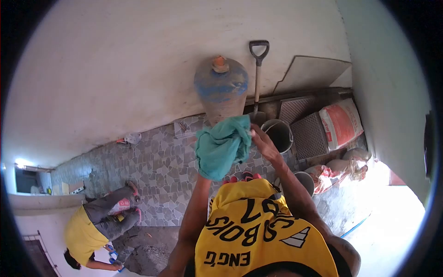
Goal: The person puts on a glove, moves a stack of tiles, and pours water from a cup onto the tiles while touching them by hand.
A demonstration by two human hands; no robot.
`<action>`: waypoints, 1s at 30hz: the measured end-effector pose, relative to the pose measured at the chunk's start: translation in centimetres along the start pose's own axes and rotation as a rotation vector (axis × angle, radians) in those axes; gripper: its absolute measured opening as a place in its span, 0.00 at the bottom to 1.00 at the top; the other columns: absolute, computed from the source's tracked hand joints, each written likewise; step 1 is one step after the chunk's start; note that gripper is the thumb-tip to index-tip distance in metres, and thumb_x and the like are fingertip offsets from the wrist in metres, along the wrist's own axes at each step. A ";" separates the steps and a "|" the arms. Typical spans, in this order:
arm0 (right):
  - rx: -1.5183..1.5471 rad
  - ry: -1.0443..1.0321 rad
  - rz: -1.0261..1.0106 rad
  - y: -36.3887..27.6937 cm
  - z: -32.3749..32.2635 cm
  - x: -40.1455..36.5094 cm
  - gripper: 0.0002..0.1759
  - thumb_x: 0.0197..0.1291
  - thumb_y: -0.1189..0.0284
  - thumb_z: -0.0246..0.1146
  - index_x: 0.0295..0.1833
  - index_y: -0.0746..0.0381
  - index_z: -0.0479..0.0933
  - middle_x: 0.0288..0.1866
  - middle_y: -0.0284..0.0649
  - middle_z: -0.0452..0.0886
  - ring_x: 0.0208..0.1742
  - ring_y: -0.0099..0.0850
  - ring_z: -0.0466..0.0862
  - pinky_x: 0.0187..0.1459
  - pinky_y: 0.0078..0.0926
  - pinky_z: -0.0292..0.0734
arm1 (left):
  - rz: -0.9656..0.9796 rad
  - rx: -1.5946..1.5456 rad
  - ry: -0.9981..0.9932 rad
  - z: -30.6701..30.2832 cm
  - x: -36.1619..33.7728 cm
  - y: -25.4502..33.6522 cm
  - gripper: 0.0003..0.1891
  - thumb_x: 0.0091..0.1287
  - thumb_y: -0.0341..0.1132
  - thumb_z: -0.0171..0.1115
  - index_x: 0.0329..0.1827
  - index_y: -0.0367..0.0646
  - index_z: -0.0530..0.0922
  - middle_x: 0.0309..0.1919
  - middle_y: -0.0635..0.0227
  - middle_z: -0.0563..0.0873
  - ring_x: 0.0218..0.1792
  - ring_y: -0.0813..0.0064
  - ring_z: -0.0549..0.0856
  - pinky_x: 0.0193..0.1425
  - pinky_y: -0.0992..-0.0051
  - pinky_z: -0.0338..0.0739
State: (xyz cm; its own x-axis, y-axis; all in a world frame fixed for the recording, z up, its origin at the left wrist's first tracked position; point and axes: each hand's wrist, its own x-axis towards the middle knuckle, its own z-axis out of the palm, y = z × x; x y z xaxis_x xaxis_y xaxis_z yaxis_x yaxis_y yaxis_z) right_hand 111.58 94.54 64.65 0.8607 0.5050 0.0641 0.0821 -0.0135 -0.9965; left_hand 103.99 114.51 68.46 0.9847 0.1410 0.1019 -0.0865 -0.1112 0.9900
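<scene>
A crumpled green cloth [222, 147] is bunched up in front of my chest, over the tiled floor. My left forearm [193, 212] rises into it from below, and the cloth covers that hand, so its fingers are hidden. At the cloth's right edge, my right hand [264, 144] is closed, pinching the fabric between thumb and fingers. A dark bucket [278, 135] stands on the floor just beyond my right hand.
A large blue-marked drum [222, 87] and a shovel [258, 78] stand against the wall. Patterned tiles [309, 134], a cement bag [341, 122] and several sacks [344, 166] lie to the right. At lower left, a co-worker [87, 231] bends over wet mortar [147, 256].
</scene>
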 end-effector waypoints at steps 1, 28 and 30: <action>0.125 -0.067 0.023 0.1 0.6 -0.7 0.38 0.68 0.47 0.57 0.67 0.69 0.66 0.61 0.48 0.76 0.58 0.37 0.79 0.61 0.34 0.72 | -0.014 -0.021 -0.004 -0.1 -0.4 -0.4 0.14 0.65 0.29 0.64 0.53 0.37 0.80 0.52 0.61 0.84 0.51 0.68 0.83 0.57 0.74 0.75; -0.184 0.042 -0.099 -0.8 8.4 0.9 0.13 0.59 0.70 0.61 0.42 0.69 0.80 0.35 0.52 0.85 0.35 0.32 0.82 0.41 0.35 0.77 | 0.207 0.141 0.035 -1.3 -2.7 -5.0 0.18 0.66 0.33 0.62 0.58 0.36 0.78 0.61 0.53 0.78 0.59 0.58 0.78 0.65 0.66 0.70; -0.159 0.068 -0.186 -3.3 8.1 2.8 0.13 0.60 0.69 0.60 0.42 0.69 0.79 0.34 0.54 0.84 0.32 0.37 0.82 0.39 0.38 0.77 | 0.208 0.175 0.031 -2.1 -1.9 -5.6 0.18 0.67 0.33 0.62 0.58 0.36 0.78 0.62 0.53 0.78 0.60 0.57 0.78 0.65 0.66 0.70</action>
State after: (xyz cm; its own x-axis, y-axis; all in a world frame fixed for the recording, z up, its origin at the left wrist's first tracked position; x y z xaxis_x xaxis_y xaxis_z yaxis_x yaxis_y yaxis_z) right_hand 109.64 102.96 67.71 0.8547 0.4524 0.2547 0.3157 -0.0634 -0.9467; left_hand 102.24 116.93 62.93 0.9433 0.1270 0.3067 -0.2562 -0.3087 0.9160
